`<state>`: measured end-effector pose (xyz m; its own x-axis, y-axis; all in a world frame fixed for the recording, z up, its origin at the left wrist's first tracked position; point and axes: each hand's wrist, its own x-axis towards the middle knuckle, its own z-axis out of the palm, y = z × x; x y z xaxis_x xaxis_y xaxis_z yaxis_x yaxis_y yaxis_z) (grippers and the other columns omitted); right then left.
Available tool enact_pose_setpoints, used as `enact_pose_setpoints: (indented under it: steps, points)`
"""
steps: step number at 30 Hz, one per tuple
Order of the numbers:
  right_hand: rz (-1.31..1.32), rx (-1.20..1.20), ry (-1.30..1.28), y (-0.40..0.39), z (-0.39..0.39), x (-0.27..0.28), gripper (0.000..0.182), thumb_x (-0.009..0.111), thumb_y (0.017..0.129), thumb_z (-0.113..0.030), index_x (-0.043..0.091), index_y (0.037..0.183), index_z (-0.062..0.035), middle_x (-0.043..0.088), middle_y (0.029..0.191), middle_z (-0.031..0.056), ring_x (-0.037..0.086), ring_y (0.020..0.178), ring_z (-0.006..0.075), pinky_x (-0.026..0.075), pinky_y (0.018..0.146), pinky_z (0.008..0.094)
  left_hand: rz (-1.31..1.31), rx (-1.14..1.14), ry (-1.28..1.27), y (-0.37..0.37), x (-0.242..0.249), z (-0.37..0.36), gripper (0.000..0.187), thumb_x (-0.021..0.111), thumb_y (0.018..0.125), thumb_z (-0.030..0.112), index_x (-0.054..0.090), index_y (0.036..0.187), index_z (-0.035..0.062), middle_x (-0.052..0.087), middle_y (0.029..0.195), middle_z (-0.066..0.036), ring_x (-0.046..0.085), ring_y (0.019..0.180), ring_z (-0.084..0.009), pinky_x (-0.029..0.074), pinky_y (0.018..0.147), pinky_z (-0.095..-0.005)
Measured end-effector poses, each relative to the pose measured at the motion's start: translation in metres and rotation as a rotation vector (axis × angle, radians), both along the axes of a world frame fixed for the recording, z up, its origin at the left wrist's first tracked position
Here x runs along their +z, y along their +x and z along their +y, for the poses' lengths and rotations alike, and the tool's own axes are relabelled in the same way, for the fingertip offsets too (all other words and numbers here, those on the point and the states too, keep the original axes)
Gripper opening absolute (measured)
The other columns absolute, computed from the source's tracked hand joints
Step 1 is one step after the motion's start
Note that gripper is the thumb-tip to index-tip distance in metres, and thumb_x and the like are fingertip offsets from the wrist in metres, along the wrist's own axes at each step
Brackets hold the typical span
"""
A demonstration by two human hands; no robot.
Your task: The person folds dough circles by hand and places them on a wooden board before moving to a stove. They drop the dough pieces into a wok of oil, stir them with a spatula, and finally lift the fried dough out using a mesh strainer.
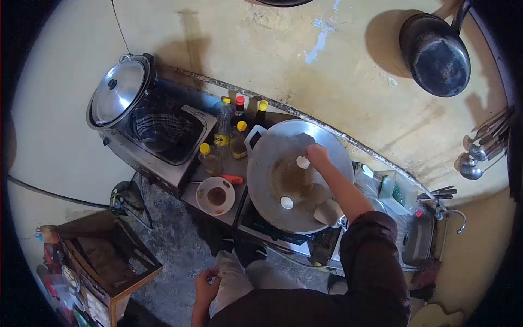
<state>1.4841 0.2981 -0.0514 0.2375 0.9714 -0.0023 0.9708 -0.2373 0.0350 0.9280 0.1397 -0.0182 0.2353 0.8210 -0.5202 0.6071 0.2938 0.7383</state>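
Note:
My right hand [316, 155] is closed over the big metal wok [261, 180], its fingers pinched just above a small white piece [303, 162]. Whether the fingers grip that piece or something hidden is not clear. Another white piece [286, 203] lies lower in the wok, near a shallow brownish liquid [289, 177]. A spatula [328, 212] rests at the wok's lower right side. Down by my left leg, my left hand [207, 285] hangs with its fingers curled; what it holds, if anything, is too small to name.
Left of the wok are a bowl [200, 197] with dark sauce, an orange-red object [233, 179] and several bottles [223, 122]. A lidded pot [117, 92] stands far left. At right are a plastic container [395, 192] and a sink [418, 240]. A pan [440, 60] hangs above.

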Motion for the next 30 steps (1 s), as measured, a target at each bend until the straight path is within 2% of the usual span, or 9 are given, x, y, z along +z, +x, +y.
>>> enact_pose_setpoints:
  steps: [6, 9, 13, 17, 19, 21, 23, 26, 30]
  points:
    - [-0.006, -0.047, -0.083, -0.003, -0.004, -0.011, 0.007, 0.063, 0.070, -0.018, 0.066, 0.071, -0.0127, 0.063, 0.073, 0.0098, 0.062, 0.075, 0.0286, 0.050, 0.065, 0.0406, -0.035, 0.014, 0.010, 0.002, 0.004, 0.001, 0.024, 0.066, 0.072, 0.007, 0.064, 0.096, 0.0014, 0.066, 0.093, -0.011, 0.064, 0.084, -0.0210, 0.049, 0.073, -0.0331]
    - [0.009, -0.011, -0.038, -0.027, -0.020, 0.042, 0.010, 0.064, 0.069, -0.018, 0.068, 0.074, -0.0114, 0.064, 0.075, 0.0115, 0.062, 0.074, 0.0291, 0.050, 0.065, 0.0396, -0.035, -0.047, 0.086, -0.002, -0.001, 0.004, 0.023, 0.066, 0.073, 0.008, 0.064, 0.095, 0.0010, 0.066, 0.091, -0.012, 0.064, 0.084, -0.0214, 0.049, 0.072, -0.0321]
    - [0.419, -0.120, 0.226, -0.050, -0.077, 0.144, 0.016, 0.068, 0.072, -0.016, 0.069, 0.086, -0.0076, 0.066, 0.078, 0.0147, 0.063, 0.067, 0.0254, 0.049, 0.063, 0.0334, -0.064, 0.006, 0.103, -0.007, -0.001, 0.005, 0.023, 0.066, 0.073, 0.009, 0.064, 0.094, 0.0010, 0.066, 0.090, -0.013, 0.064, 0.084, -0.0216, 0.049, 0.073, -0.0319]
    - [0.290, -0.324, 0.486, -0.089, -0.181, 0.207, 0.010, 0.067, 0.073, -0.011, 0.068, 0.080, -0.0039, 0.063, 0.072, 0.0145, 0.060, 0.063, 0.0275, 0.047, 0.059, 0.0337, -0.067, -0.067, 0.180, -0.007, 0.002, 0.019, 0.023, 0.067, 0.072, 0.010, 0.063, 0.093, 0.0011, 0.066, 0.086, -0.013, 0.064, 0.081, -0.0220, 0.049, 0.074, -0.0324]
    - [0.287, -0.493, 0.651, -0.105, -0.240, 0.195, 0.010, 0.067, 0.073, -0.009, 0.068, 0.081, -0.0034, 0.062, 0.071, 0.0141, 0.059, 0.061, 0.0273, 0.045, 0.057, 0.0345, -0.101, -0.097, 0.225, -0.002, 0.011, 0.024, 0.023, 0.067, 0.071, 0.010, 0.063, 0.093, 0.0014, 0.066, 0.086, -0.012, 0.064, 0.081, -0.0222, 0.049, 0.073, -0.0326]
    - [0.265, -0.705, 0.623, -0.108, -0.300, 0.158, 0.014, 0.064, 0.076, -0.008, 0.067, 0.088, -0.0028, 0.064, 0.074, 0.0112, 0.060, 0.067, 0.0235, 0.046, 0.062, 0.0341, -0.075, -0.140, 0.274, 0.009, 0.023, 0.031, 0.023, 0.067, 0.072, 0.009, 0.063, 0.094, 0.0020, 0.066, 0.084, -0.012, 0.064, 0.081, -0.0226, 0.049, 0.072, -0.0321]
    - [0.062, -0.649, 0.485, -0.103, -0.367, 0.098, 0.031, 0.064, 0.073, -0.009, 0.061, 0.103, -0.0058, 0.061, 0.090, 0.0122, 0.057, 0.087, 0.0280, 0.045, 0.073, 0.0387, -0.077, -0.202, 0.294, 0.019, 0.034, 0.038, 0.023, 0.066, 0.072, 0.009, 0.063, 0.094, 0.0022, 0.065, 0.085, -0.012, 0.064, 0.081, -0.0225, 0.049, 0.073, -0.0319]
    - [0.020, -0.615, 0.300, -0.103, -0.420, 0.054, 0.054, 0.065, 0.069, -0.015, 0.045, 0.119, -0.0092, 0.050, 0.111, 0.0164, 0.044, 0.105, 0.0371, 0.040, 0.085, 0.0474, -0.087, -0.308, 0.319, 0.036, 0.053, 0.041, 0.023, 0.066, 0.073, 0.009, 0.063, 0.095, 0.0023, 0.065, 0.086, -0.012, 0.064, 0.081, -0.0222, 0.049, 0.073, -0.0315]
    - [0.117, -0.655, 0.192, -0.095, -0.457, 0.018, 0.044, 0.063, 0.071, -0.017, 0.048, 0.111, -0.0084, 0.051, 0.101, 0.0144, 0.045, 0.102, 0.0360, 0.040, 0.083, 0.0481, -0.119, -0.359, 0.310, 0.054, 0.070, 0.038, 0.025, 0.066, 0.072, 0.009, 0.062, 0.096, 0.0021, 0.065, 0.086, -0.012, 0.064, 0.080, -0.0216, 0.050, 0.073, -0.0315]
